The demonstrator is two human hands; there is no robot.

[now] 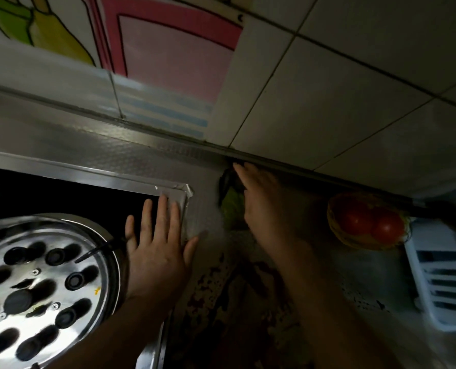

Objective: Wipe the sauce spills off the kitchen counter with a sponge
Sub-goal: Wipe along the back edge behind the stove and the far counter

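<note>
A green and yellow sponge [230, 202] lies on the steel counter [205, 219] close to the back wall. My right hand [261, 203] lies over its right side with the fingers stretched toward the wall; part of the sponge is hidden under the palm. My left hand [155, 241] rests flat with spread fingers on the corner of the hob frame. Dark red sauce spills [208, 291] speckle the counter between my two forearms, nearer to me than the sponge. The scene is dim and blurred.
A steel steamer lid [43, 283] with black knobs sits on the black hob [62, 193] at the left. A basket with red tomatoes [367, 222] stands at the right, next to a white slotted rack [445, 275]. Tiled wall [328, 89] runs behind.
</note>
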